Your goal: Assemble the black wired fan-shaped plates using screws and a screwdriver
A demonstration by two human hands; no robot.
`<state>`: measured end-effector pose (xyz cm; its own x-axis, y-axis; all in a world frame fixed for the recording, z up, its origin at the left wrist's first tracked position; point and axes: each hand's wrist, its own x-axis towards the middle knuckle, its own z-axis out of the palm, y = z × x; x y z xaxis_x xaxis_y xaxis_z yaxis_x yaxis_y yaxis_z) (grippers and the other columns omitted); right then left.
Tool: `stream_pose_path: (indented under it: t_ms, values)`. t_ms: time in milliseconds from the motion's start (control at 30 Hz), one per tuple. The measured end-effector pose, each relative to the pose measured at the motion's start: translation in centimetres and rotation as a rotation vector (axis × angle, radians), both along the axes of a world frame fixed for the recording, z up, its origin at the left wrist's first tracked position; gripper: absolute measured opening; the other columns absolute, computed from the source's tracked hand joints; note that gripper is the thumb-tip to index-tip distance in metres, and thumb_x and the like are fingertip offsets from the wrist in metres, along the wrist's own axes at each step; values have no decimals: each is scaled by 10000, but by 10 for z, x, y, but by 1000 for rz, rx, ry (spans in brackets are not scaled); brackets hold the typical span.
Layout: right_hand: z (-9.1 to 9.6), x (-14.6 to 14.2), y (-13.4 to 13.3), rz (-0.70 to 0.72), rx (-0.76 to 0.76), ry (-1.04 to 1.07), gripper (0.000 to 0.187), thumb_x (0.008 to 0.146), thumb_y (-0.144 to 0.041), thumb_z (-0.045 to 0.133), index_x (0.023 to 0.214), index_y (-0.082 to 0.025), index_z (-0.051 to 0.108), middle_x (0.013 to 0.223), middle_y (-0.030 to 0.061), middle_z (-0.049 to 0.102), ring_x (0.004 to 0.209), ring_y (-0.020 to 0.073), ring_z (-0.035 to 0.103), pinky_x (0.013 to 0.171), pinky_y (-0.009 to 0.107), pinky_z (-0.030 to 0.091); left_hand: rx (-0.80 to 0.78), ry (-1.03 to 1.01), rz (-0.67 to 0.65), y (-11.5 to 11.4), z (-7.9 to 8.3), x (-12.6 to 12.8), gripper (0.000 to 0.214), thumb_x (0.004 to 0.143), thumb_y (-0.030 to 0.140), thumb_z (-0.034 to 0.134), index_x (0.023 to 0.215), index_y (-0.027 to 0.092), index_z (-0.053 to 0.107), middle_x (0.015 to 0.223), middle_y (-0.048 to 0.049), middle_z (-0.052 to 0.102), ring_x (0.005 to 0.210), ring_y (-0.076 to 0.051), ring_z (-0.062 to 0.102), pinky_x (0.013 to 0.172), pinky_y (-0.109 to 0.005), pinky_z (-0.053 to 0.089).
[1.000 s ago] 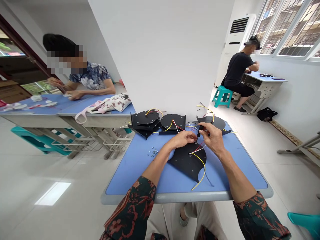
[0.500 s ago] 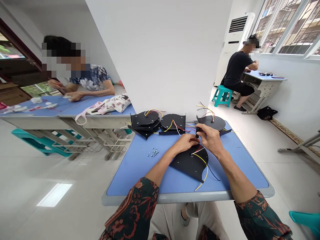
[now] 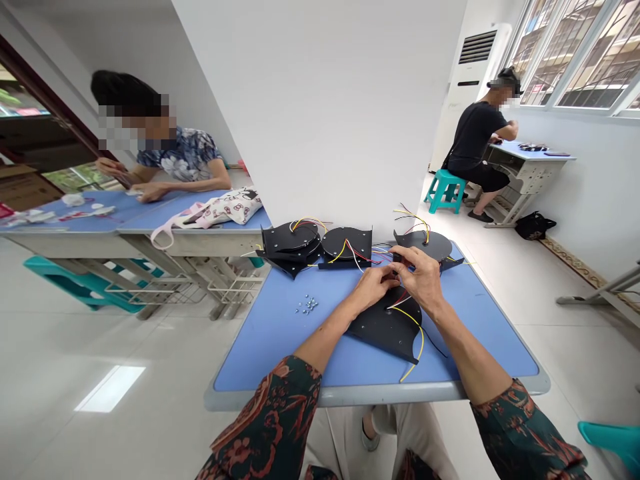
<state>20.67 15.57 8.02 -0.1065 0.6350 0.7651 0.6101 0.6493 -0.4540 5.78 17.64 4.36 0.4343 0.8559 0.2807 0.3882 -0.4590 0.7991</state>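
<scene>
A black fan-shaped plate (image 3: 387, 325) with red, yellow and black wires lies on the blue table (image 3: 280, 340) in front of me. My left hand (image 3: 371, 285) and my right hand (image 3: 423, 278) meet above its far edge, fingers pinched together around the wires and a small black part that I cannot make out clearly. A yellow wire (image 3: 417, 353) trails off the plate toward the near edge.
Three more black wired plates (image 3: 293, 243) (image 3: 347, 244) (image 3: 425, 243) sit at the table's far side by a white wall. Small silver screws (image 3: 306, 305) lie left of my hands. A person (image 3: 170, 160) works at a left table; another person (image 3: 477, 150) sits by the window.
The black plate has slid a little to the right and away from me, and both hands have drawn closer together over its far edge.
</scene>
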Motion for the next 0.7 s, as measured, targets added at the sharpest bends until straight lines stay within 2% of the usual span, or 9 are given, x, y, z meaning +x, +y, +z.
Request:
stream_pose_path:
  t_ms: [167,300,567,700]
  values:
    - [2,3,6,31,-27,16,182,860,-173,607,937,-236,760,705,13,636,639,178,589,650,293,507,-24,-59,-25,0,-3,-1,124,879,160,598,916,154,716,835,-13,730,772,-168,662,760,-256,511]
    - [4,5,8,58,-42,-26,192,838,-149,586,919,-231,739,726,22,655,656,187,591,664,297,509,-26,-49,-20,1,-4,-1,141,891,145,564,863,152,702,802,-10,724,751,-165,667,746,-253,520]
    - [8,14,14,192,-81,-29,171,825,-152,576,889,-220,719,815,33,720,693,186,619,694,304,511,-15,-35,-24,2,-5,1,156,898,137,552,885,168,704,832,-8,743,756,-159,680,761,-246,535]
    - [8,19,21,312,-146,36,137,834,-187,573,865,-199,706,812,32,717,694,177,616,678,299,504,-18,-50,-36,0,-4,0,162,904,158,551,860,165,707,850,-19,744,763,-156,676,770,-243,538]
